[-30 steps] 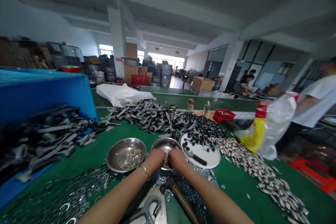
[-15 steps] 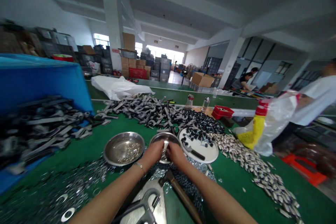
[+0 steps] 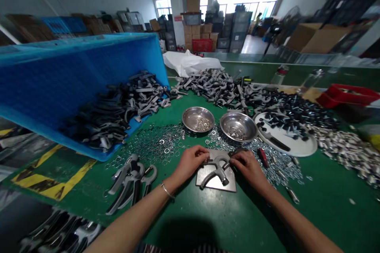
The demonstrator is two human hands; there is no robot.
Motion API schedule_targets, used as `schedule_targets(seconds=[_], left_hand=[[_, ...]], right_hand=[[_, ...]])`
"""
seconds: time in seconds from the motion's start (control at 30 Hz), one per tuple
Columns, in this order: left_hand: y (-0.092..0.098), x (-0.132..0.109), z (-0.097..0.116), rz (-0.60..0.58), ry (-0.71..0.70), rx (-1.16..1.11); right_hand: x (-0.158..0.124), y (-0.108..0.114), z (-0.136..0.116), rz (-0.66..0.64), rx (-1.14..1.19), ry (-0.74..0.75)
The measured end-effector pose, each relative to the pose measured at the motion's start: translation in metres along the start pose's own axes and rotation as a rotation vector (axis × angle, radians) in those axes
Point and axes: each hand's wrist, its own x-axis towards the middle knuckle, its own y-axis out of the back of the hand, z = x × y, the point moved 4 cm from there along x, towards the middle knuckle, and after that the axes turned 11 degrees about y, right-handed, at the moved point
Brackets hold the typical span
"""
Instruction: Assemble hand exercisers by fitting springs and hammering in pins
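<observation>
My left hand (image 3: 190, 161) and my right hand (image 3: 247, 167) both rest on a grey metal tool body (image 3: 214, 169) that lies on a small steel plate (image 3: 216, 182) on the green table. The left fingers curl over its left end. The right fingers pinch its right end, close to a dark hammer head (image 3: 236, 152). Just beyond stand two steel bowls, the left bowl (image 3: 198, 119) holding small washers and the right bowl (image 3: 238, 126) holding small metal parts. Loose washers (image 3: 160, 144) lie scattered around the plate.
A tipped blue crate (image 3: 74, 83) spills dark handles on the left. Finished grey tools (image 3: 130, 180) lie at my left forearm. A white plate (image 3: 293, 144) with black parts, a pile of silver pins (image 3: 347, 152), a red tray (image 3: 347, 95) and a grey parts heap (image 3: 213, 85) lie beyond.
My hands have left the right steel bowl and come back toward me onto the tool body on the plate. The view has tilted down and turned left.
</observation>
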Motion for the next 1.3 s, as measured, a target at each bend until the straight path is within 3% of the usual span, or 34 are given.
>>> schedule_targets(seconds=[0.27, 0.37, 0.43, 0.53, 0.63, 0.73, 0.87, 1.0, 1.1, 1.23, 1.3], left_hand=[[-0.028, 0.001, 0.006, 0.052, -0.227, 0.427], [-0.036, 0.004, 0.006, 0.051, -0.234, 0.559], [-0.038, 0.004, 0.005, 0.047, -0.226, 0.598], [-0.04, 0.004, 0.005, 0.039, -0.244, 0.62], [-0.043, 0.003, 0.006, 0.033, -0.29, 0.658], [-0.052, 0.001, 0.007, 0.004, -0.405, 0.804], [-0.062, -0.002, 0.007, -0.123, -0.551, 0.981], [-0.056, -0.008, 0.006, -0.147, -0.54, 0.919], [-0.049, -0.015, 0.002, -0.11, -0.442, 0.755], [-0.049, -0.018, -0.008, -0.104, -0.311, 0.592], [-0.05, -0.016, -0.011, -0.097, -0.277, 0.559]], right_hand=[[0.005, -0.003, -0.011, -0.068, -0.105, 0.106], [0.006, -0.004, -0.021, -0.191, -0.258, 0.223], [0.004, 0.003, -0.019, -0.205, -0.352, 0.24], [-0.008, 0.021, -0.001, -0.156, -0.533, 0.136], [-0.025, 0.031, 0.02, -0.261, -0.598, 0.011], [-0.036, 0.038, 0.025, -0.234, -0.482, -0.088], [-0.046, 0.046, 0.009, -0.144, -0.135, -0.206], [-0.057, 0.046, -0.009, -0.252, -0.075, -0.239], [-0.056, 0.043, -0.024, -0.38, -0.046, -0.257], [-0.036, 0.041, -0.052, -0.316, 0.006, -0.201], [-0.028, 0.035, -0.059, -0.353, -0.032, -0.188]])
